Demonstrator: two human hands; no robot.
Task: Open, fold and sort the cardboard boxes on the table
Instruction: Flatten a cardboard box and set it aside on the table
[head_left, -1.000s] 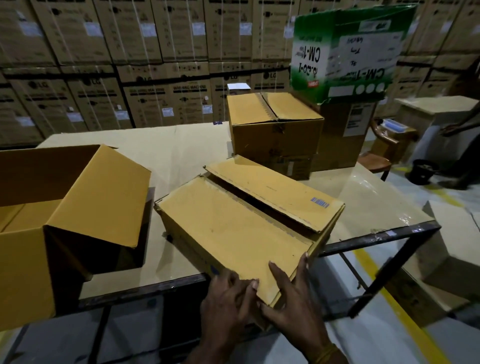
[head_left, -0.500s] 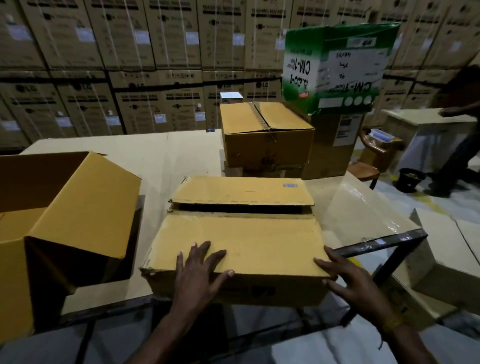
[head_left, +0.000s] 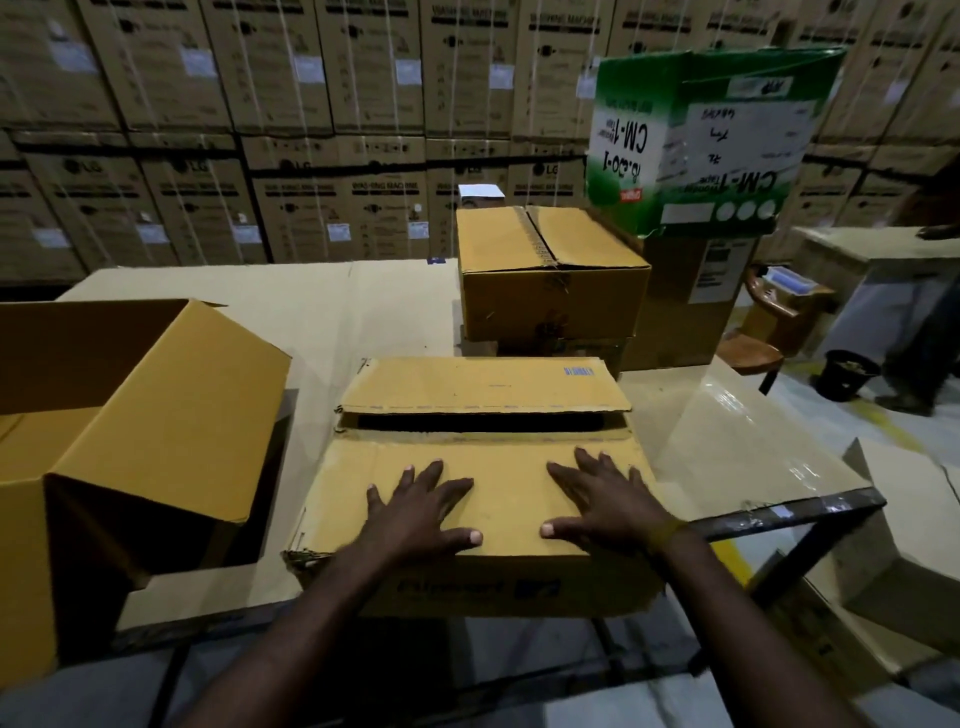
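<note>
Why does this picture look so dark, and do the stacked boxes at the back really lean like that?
Head view: the lighting is dim, with glare only on the plastic-covered table at right; the wide-angle lens bends the wall of cartons, so they only seem to lean; the left hand and right hand on the box show slight motion blur.

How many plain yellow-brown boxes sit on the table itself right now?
3. One under both hands, the near box; one lying open at the left, the open box; one closed at the back, the far box, which seems to rest on something flat and half hidden.
</note>
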